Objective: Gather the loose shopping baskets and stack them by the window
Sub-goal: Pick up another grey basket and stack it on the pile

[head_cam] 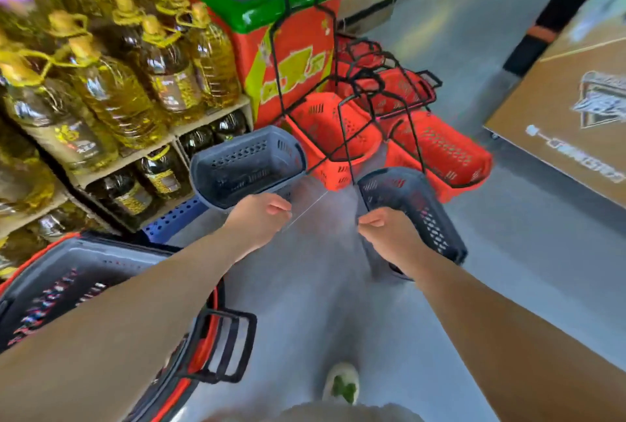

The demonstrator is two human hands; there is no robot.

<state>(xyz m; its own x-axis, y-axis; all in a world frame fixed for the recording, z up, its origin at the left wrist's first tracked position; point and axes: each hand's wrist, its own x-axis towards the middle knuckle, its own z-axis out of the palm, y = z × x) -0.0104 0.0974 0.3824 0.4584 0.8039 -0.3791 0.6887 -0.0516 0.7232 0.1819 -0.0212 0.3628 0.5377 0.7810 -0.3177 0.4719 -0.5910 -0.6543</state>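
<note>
My left hand (261, 216) grips the rim of a grey shopping basket (247, 164), tilted so its inside faces me. My right hand (386, 228) grips a second dark grey basket (420, 215), turned on its side. Both baskets hang above the floor. Ahead lie several red baskets with black wire handles: one upright (325, 137), one tipped to the right (443, 150), more behind (393, 86). At my lower left stands a stack of grey and red baskets (67, 279) with black handles (230, 340).
Shelves of cooking-oil bottles (111, 82) line the left. A red and green chest freezer (271, 15) stands behind the red baskets. A brown cardboard display (569, 110) blocks the right. Grey floor (305, 286) runs between. My shoe (342, 384) shows below.
</note>
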